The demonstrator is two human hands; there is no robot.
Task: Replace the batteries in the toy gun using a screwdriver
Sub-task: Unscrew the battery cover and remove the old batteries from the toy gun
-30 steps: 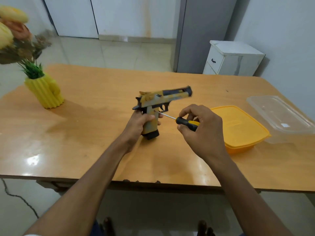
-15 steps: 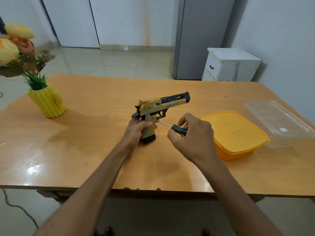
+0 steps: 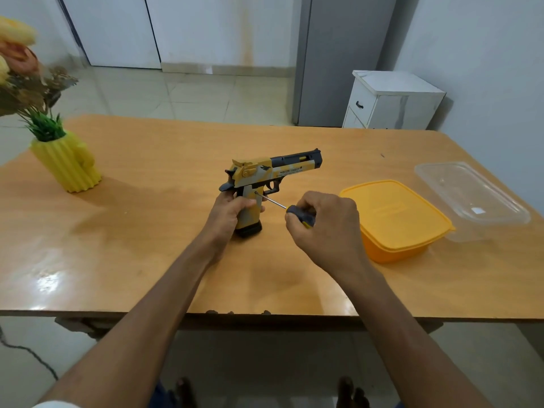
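— Left hand (image 3: 228, 209) is wrapped round the grip of the toy gun (image 3: 266, 178), standing it butt-down on the bench (image 3: 147, 231), barrel pointing right. See it?

— Yes. And the right hand (image 3: 323, 228) is clenched round the dark handle of the screwdriver (image 3: 282, 206), with the tip set against the side of the grip, where I take a screw to be

— What could go wrong, do you reckon?

— The shaft meets the grip at a slant. If the tip isn't square in the screw head, it could skip out and scratch the plastic, or jab the thumb just beside it. The gun also stands on a narrow base, so a hard push might tip it

— And the screw itself?

— Tiny, I'd guess. Once loose it could roll off the bench. The yellow tub (image 3: 394, 219) is near the right hand, which might serve to catch it

— Any writing?

— On the slide I read "DESERT EAGLE"; the smaller line beneath is too fine to make out
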